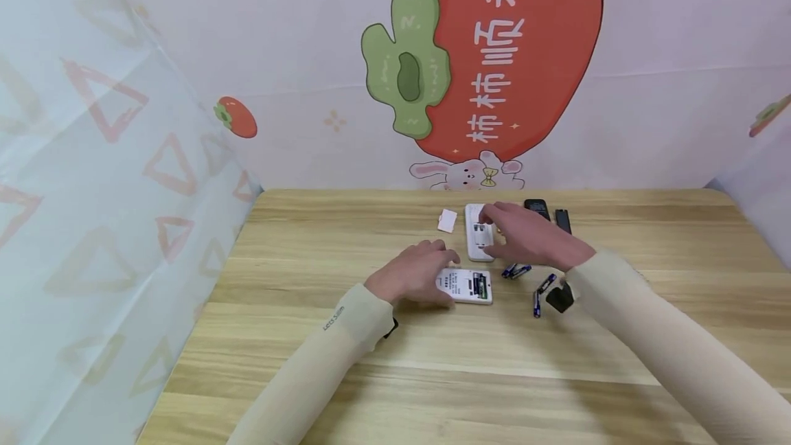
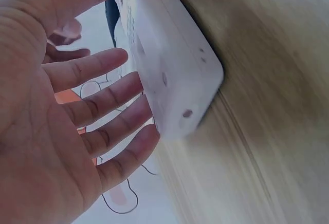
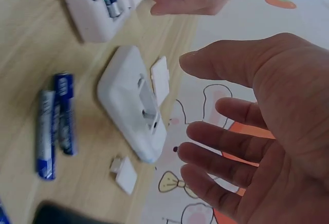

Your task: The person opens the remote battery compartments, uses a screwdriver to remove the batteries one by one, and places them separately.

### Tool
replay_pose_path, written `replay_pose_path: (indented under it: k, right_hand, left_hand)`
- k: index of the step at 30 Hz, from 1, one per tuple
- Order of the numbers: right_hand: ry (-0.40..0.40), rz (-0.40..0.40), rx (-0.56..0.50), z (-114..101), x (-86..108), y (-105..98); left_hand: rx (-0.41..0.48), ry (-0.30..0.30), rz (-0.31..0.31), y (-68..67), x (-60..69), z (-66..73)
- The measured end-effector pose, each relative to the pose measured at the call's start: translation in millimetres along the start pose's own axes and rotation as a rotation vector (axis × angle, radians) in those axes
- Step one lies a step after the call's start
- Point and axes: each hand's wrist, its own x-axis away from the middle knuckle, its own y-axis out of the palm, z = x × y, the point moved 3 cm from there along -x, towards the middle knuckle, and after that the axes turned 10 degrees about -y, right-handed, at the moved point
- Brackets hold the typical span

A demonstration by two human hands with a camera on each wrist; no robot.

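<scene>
My left hand point(image 1: 420, 273) is at the left end of a flat white device point(image 1: 463, 285), thumb and fingers spread about it with no firm grip visible. Printed text and batteries point(image 1: 479, 285) in an uncovered compartment show on its upper face. My right hand point(image 1: 525, 232) hovers by a second white device point(image 1: 474, 253), its fingers spread and nothing between them. In the right wrist view this device's battery compartment point(image 3: 146, 100) looks uncovered. Loose blue-and-silver batteries point(image 3: 64, 116) lie beside it. A small white cover point(image 3: 160, 80) and another small white piece point(image 3: 126, 175) lie near it.
Two black objects, a larger one point(image 1: 537, 207) and a slim one point(image 1: 562, 220), lie at the back of the wooden table point(image 1: 321, 246). Another dark piece point(image 1: 559, 298) sits near my right sleeve. A printed cloth wall point(image 1: 309, 88) stands behind the table.
</scene>
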Motion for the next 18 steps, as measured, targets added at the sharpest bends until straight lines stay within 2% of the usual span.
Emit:
replay_pose_path:
  k: [6,12,18]
  right_hand:
    - [0.007,0.015,0.03,6.1,27.3,-4.7]
    - [0.035,0.038,0.082,20.3,51.2,-11.8]
    - [0.056,0.006,0.101,37.0,74.2,-12.4]
  left_hand:
    - [-0.004,-0.007,-0.013,2.8,-0.3,5.1]
    - [-0.03,0.0,-0.001,6.2,-1.5,6.4]
    - [-0.036,0.003,0.006,7.3,-2.8,7.0]
